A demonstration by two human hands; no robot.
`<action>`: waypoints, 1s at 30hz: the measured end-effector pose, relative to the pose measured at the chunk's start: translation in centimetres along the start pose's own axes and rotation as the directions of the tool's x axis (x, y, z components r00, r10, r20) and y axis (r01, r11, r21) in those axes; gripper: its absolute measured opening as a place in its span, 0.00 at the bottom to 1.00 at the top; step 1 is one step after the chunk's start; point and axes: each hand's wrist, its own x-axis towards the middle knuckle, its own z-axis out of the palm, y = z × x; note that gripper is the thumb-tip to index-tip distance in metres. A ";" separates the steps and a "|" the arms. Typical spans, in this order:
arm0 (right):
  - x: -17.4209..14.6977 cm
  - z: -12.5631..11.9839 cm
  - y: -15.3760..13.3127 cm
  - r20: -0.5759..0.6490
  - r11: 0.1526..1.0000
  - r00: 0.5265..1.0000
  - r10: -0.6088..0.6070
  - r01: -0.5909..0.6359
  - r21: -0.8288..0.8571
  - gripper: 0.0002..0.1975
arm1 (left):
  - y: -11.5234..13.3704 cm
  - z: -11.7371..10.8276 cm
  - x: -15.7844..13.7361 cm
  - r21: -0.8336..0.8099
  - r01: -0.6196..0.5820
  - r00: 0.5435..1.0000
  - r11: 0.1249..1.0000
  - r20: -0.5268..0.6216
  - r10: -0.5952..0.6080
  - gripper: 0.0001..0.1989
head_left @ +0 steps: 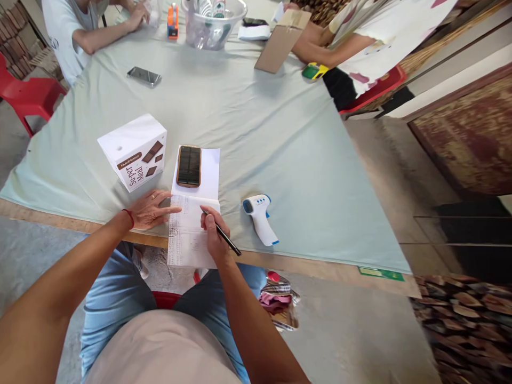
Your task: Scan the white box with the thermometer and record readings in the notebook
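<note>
Pinching a thin black pen (229, 243), the right hand (217, 230) rests over the white paper notebook (194, 234), low in the middle of the frame. The notebook's near end sticks out past the brown wooden table edge (300, 266), so a hard push there could bend the page. Just left of it, the left hand (151, 209) is spread out, one finger over the page; without a firm hold, the paper could slide. To the right lies a white and blue plastic thermometer gun (260, 217), which a swinging arm could bump. On the notebook's far page sits a black phone in a brown case (189, 166); a tug on the paper could move it. Left of that stands a white box with brown pictures (140, 157).
</note>
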 end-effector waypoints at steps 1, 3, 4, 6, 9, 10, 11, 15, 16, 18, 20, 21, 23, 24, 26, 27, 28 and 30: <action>0.1 0.1 -0.1 0.022 0.999 1.000 0.011 -0.012 0.035 0.18 | -0.1 0.1 0.1 -0.013 -0.021 1.000 1.000 0.005 0.021 0.21; 0.3 0.2 -0.2 0.054 0.995 0.998 0.045 -0.049 0.085 0.20 | -0.3 0.4 0.1 -0.034 -0.033 0.999 0.999 -0.003 0.033 0.20; 0.4 0.2 -0.1 0.067 0.994 0.996 0.063 -0.068 0.083 0.20 | -0.3 0.4 0.2 -0.044 -0.031 0.999 0.999 -0.007 0.031 0.19; 0.5 0.2 0.0 0.086 0.993 0.992 0.096 -0.101 0.058 0.17 | -0.4 0.6 0.2 -0.061 -0.029 1.000 0.998 -0.003 0.028 0.19; 0.3 0.6 0.3 0.046 0.996 0.995 0.085 -0.084 -0.023 0.11 | -0.4 0.7 0.3 -0.079 -0.044 0.998 0.996 0.030 0.047 0.19; 0.2 0.7 0.5 0.019 0.996 0.997 0.071 -0.070 -0.056 0.09 | -0.4 0.7 0.4 -0.080 -0.052 0.998 0.995 0.038 0.055 0.19; 0.1 0.9 0.6 -0.009 0.995 0.998 0.058 -0.059 -0.085 0.07 | -0.3 0.7 0.5 -0.078 -0.058 0.997 0.995 0.044 0.062 0.19; -0.1 1.6 0.8 -0.048 0.990 0.998 0.047 -0.053 -0.131 0.04 | -0.3 0.7 0.7 -0.066 -0.068 0.996 0.996 0.045 0.071 0.18; 0.0 1.6 0.8 -0.043 0.990 0.998 0.045 -0.051 -0.134 0.04 | -0.2 0.7 0.8 -0.064 -0.066 0.997 0.996 0.044 0.069 0.18; 0.0 1.7 0.8 -0.035 0.990 0.999 0.032 -0.037 -0.138 0.05 | -0.2 0.8 0.9 -0.066 -0.054 0.997 0.996 0.055 0.058 0.18; 0.1 1.6 0.7 -0.036 0.991 0.999 0.012 -0.017 -0.136 0.05 | -0.2 0.9 0.9 -0.073 -0.038 0.996 0.997 0.074 0.043 0.19; 0.1 1.5 0.7 -0.038 0.991 0.999 0.004 -0.009 -0.136 0.05 | -0.2 1.0 0.9 -0.079 -0.033 0.996 0.996 0.076 0.039 0.19; 0.2 1.4 0.7 -0.034 0.990 0.999 -0.001 -0.004 -0.142 0.05 | -0.2 1.1 0.9 -0.089 -0.032 0.997 0.996 0.064 0.038 0.19; 0.2 1.3 0.7 -0.028 0.989 1.000 0.001 -0.005 -0.148 0.05 | -0.2 1.1 0.8 -0.094 -0.034 0.998 0.995 0.055 0.039 0.19; 0.1 1.3 0.7 -0.012 0.987 1.000 0.010 -0.012 -0.163 0.05 | -0.2 1.0 0.9 -0.109 -0.031 0.998 0.994 0.055 0.037 0.18; 0.1 1.3 0.7 -0.004 0.985 1.000 0.018 -0.018 -0.172 0.06 | -0.2 0.9 0.9 -0.117 -0.025 0.997 0.993 0.064 0.033 0.18; 0.1 1.3 0.7 0.003 0.983 1.000 0.026 -0.025 -0.181 0.06 | -0.2 0.9 0.9 -0.125 -0.018 0.997 0.992 0.077 0.028 0.18; 0.1 1.3 0.8 0.011 0.980 0.999 0.044 -0.041 -0.194 0.07 | -0.2 0.7 0.9 -0.131 -0.004 0.995 0.991 0.101 0.018 0.18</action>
